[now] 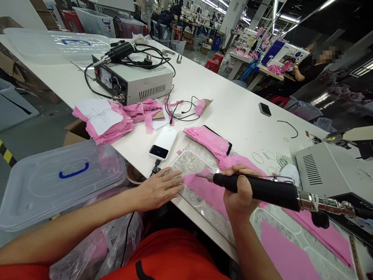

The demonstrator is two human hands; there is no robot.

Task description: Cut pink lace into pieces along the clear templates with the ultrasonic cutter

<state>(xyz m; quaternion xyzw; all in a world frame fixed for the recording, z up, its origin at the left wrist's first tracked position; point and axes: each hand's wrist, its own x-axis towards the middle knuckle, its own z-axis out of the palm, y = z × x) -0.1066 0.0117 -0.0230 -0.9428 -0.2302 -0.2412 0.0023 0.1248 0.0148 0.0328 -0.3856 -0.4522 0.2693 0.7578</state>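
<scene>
My right hand (240,194) is wrapped round a black-handled corded tool (259,188) with a narrow metal tip. The tip points left and meets, or hovers just over, a flat pink fabric piece (208,190); contact is hard to tell. My left hand (160,189) lies flat with its fingers stretched out, fingertips at the fabric's left end. Beneath the fabric is a clear, speckled sheet or tray (189,161) along the table edge. A folded pink lace stack (208,140) rests just beyond, partly over a dark flat object. Another pink piece (285,252) lies right of my forearm.
A white power bank (163,143) with a cable stands near my left hand. Farther back are pink lace bundles (112,124) and a grey control box (148,83) carrying a second corded tool (121,52). Another box (329,167) is at right, a phone (265,109) beyond.
</scene>
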